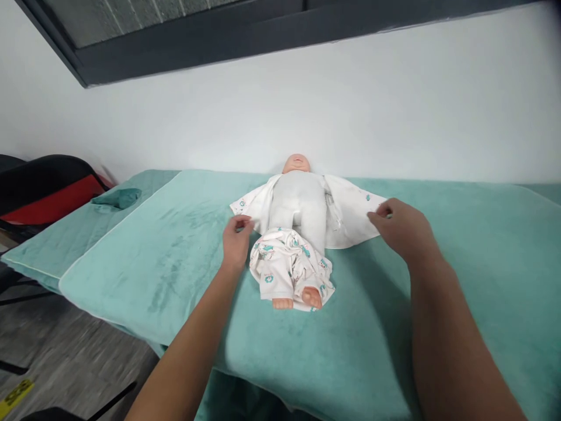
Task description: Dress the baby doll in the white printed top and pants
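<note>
A baby doll (298, 199) lies on its back on a teal padded mat (184, 257), head toward the wall. Its grey cloth torso is bare and a white patterned top (350, 216) lies spread open under it on both sides. Patterned white trousers (287, 263) are bunched around the legs, feet showing. My left hand (236, 240) pinches the left flap of the top beside the doll's hip. My right hand (401, 228) lies curled on the edge of the right flap, fingertips gripping the cloth.
A small teal cloth (117, 197) lies bunched at the mat's far left. A black and red chair (44, 187) stands left of the table. A white wall runs right behind the doll's head. Grey wood floor (65, 356) shows at lower left.
</note>
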Demonstrator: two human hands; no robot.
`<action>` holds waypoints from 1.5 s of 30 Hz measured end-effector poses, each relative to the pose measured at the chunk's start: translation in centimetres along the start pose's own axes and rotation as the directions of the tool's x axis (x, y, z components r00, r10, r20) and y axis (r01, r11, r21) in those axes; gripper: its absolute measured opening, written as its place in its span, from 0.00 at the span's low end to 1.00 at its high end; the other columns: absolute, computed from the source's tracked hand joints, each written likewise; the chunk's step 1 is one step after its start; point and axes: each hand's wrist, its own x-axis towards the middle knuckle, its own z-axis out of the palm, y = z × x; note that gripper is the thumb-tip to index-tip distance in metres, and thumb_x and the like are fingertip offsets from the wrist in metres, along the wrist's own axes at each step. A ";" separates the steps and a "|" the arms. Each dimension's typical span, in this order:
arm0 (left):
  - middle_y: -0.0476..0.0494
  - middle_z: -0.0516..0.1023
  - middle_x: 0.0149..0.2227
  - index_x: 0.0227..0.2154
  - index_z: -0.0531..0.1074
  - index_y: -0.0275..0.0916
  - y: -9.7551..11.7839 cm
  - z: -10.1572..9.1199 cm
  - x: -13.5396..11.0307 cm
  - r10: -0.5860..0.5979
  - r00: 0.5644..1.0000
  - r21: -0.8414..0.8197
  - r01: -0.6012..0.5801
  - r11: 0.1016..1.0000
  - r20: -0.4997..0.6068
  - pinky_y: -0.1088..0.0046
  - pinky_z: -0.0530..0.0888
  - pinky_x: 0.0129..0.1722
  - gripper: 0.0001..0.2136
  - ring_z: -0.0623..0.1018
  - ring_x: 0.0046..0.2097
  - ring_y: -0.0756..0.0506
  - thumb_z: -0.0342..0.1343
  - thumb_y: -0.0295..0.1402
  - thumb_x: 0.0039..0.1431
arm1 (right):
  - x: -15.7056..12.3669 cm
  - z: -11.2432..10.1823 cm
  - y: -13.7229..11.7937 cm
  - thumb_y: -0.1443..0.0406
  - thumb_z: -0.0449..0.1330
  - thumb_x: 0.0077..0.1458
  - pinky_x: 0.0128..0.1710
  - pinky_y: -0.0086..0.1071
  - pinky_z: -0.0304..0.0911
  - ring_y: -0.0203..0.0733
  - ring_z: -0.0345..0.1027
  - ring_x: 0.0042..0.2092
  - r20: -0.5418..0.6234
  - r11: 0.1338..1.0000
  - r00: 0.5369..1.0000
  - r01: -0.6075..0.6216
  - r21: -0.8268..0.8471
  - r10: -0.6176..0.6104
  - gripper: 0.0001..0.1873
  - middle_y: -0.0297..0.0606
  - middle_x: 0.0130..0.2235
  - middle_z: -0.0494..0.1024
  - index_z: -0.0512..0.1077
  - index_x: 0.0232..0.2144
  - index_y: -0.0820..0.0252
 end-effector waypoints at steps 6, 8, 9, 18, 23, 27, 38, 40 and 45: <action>0.47 0.78 0.31 0.31 0.78 0.37 0.4 -2.0 -1.7 -0.053 0.839 -0.073 0.110 0.991 0.542 0.72 0.70 0.35 0.11 0.74 0.33 0.47 0.65 0.39 0.47 | -3.4 1.1 -5.9 0.55 0.60 0.52 0.28 0.31 0.57 0.38 0.64 0.30 0.554 0.832 0.660 0.210 0.513 -0.508 0.12 0.31 0.27 0.73 0.73 0.26 0.57; 0.46 0.78 0.32 0.31 0.79 0.37 0.6 -2.6 -1.8 -0.061 0.801 -0.096 0.147 0.984 0.595 0.72 0.70 0.34 0.12 0.74 0.33 0.47 0.65 0.40 0.48 | -3.6 0.9 -6.0 0.54 0.61 0.52 0.29 0.32 0.59 0.39 0.65 0.31 0.591 0.825 0.618 0.178 0.537 -0.518 0.13 0.32 0.28 0.74 0.74 0.27 0.57; 0.45 0.79 0.32 0.32 0.79 0.37 0.7 -2.9 -1.9 -0.062 0.784 -0.095 0.153 0.984 0.618 0.72 0.70 0.34 0.12 0.74 0.33 0.47 0.64 0.40 0.49 | -3.6 0.7 -5.9 0.54 0.62 0.51 0.31 0.33 0.61 0.40 0.67 0.32 0.600 0.819 0.604 0.165 0.550 -0.525 0.13 0.33 0.29 0.75 0.75 0.28 0.57; 0.44 0.80 0.36 0.37 0.80 0.39 1.0 -3.5 -2.3 -0.059 0.678 -0.027 0.115 0.993 0.733 0.73 0.70 0.34 0.12 0.75 0.35 0.46 0.60 0.40 0.55 | -5.1 0.8 -7.2 0.56 0.61 0.56 0.34 0.33 0.61 0.39 0.65 0.35 0.579 0.725 0.474 0.216 0.654 -0.663 0.11 0.35 0.34 0.73 0.74 0.31 0.57; 0.43 0.78 0.37 0.33 0.81 0.40 1.6 -4.0 -2.0 0.053 0.544 -0.069 0.010 0.998 0.837 0.73 0.70 0.34 0.09 0.74 0.36 0.47 0.60 0.37 0.54 | -5.9 1.4 -7.0 0.60 0.61 0.57 0.36 0.34 0.61 0.39 0.64 0.37 0.452 0.672 0.546 0.316 0.669 -0.706 0.06 0.36 0.36 0.70 0.71 0.32 0.56; 0.45 0.77 0.35 0.32 0.80 0.39 2.0 -4.2 -1.8 0.048 0.460 -0.071 0.033 0.997 0.887 0.74 0.68 0.32 0.08 0.73 0.34 0.48 0.60 0.36 0.53 | -6.0 2.3 -6.7 0.64 0.61 0.57 0.34 0.34 0.61 0.39 0.63 0.36 0.306 0.639 0.647 0.372 0.673 -0.698 0.03 0.36 0.37 0.69 0.69 0.32 0.55; 0.50 0.73 0.28 0.48 0.77 0.42 0.6 -4.2 -1.8 0.043 0.394 -0.105 0.135 0.985 0.918 0.77 0.66 0.29 0.19 0.69 0.29 0.53 0.64 0.37 0.51 | -6.5 2.9 -7.3 0.66 0.61 0.56 0.30 0.32 0.61 0.37 0.63 0.34 0.154 0.630 0.682 0.533 0.565 -0.715 0.05 0.36 0.38 0.69 0.74 0.36 0.52; 0.46 0.78 0.35 0.44 0.79 0.41 0.8 -4.2 -1.9 0.023 0.379 -0.077 0.129 0.989 0.925 0.75 0.69 0.35 0.15 0.73 0.34 0.50 0.64 0.37 0.52 | -6.7 3.0 -7.4 0.66 0.60 0.58 0.30 0.32 0.61 0.36 0.63 0.33 0.155 0.604 0.667 0.519 0.604 -0.728 0.08 0.36 0.38 0.69 0.75 0.40 0.50; 0.46 0.79 0.35 0.34 0.81 0.38 1.5 -4.0 -2.0 0.044 0.335 -0.059 0.037 0.998 0.941 0.75 0.68 0.36 0.09 0.73 0.35 0.49 0.61 0.36 0.53 | -6.9 3.3 -7.8 0.66 0.59 0.59 0.30 0.31 0.62 0.35 0.64 0.32 0.204 0.591 0.637 0.483 0.645 -0.743 0.08 0.35 0.37 0.70 0.75 0.40 0.51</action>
